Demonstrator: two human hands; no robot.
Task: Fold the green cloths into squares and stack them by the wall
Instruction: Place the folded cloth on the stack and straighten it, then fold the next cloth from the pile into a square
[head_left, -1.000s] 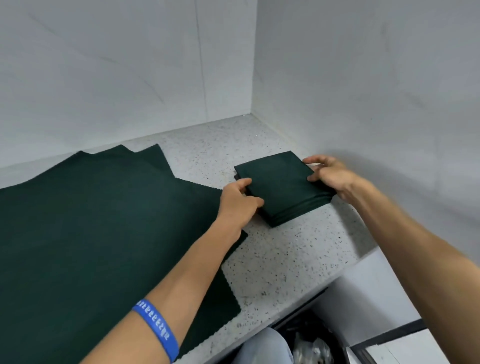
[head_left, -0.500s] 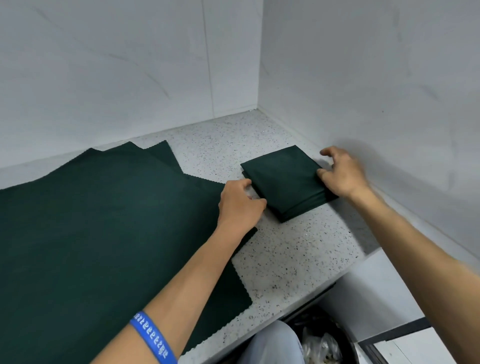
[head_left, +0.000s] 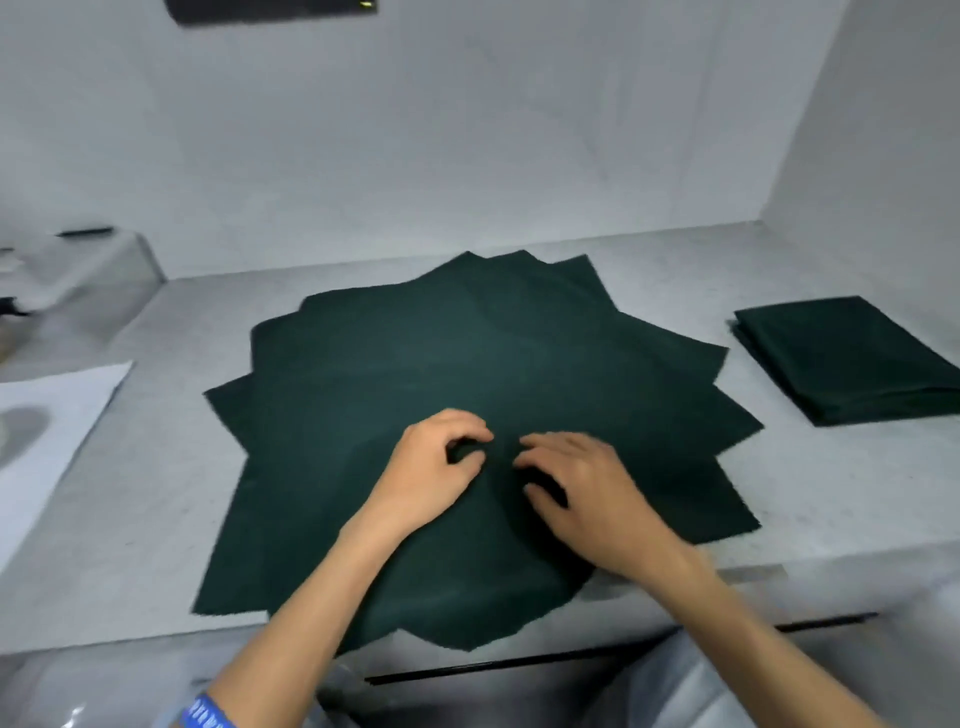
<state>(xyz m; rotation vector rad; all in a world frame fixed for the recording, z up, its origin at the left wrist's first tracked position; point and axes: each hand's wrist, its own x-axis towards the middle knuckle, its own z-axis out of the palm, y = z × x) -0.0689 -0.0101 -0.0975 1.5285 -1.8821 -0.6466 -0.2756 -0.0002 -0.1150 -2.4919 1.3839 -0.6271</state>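
A fanned pile of several unfolded dark green cloths (head_left: 467, 353) lies flat in the middle of the speckled grey counter (head_left: 821, 493). Both my hands are on the top cloth near the pile's middle. My left hand (head_left: 431, 467) pinches a small fold of that cloth between thumb and fingers. Close beside it, my right hand (head_left: 576, 483) has its fingers curled down and its thumb tucked under, gripping the same cloth. A stack of folded green squares (head_left: 852, 358) sits at the far right of the counter, close to the side wall.
A white sheet (head_left: 52, 415) lies at the counter's left edge, with a clear glassy object (head_left: 98, 270) behind it by the back wall. A dark fixture (head_left: 270, 8) hangs at the top. The counter's front edge runs just below the pile.
Both hands have let go of the folded stack and moved left onto the unfolded pile. The view has swung left, so the stack now lies at the far right.
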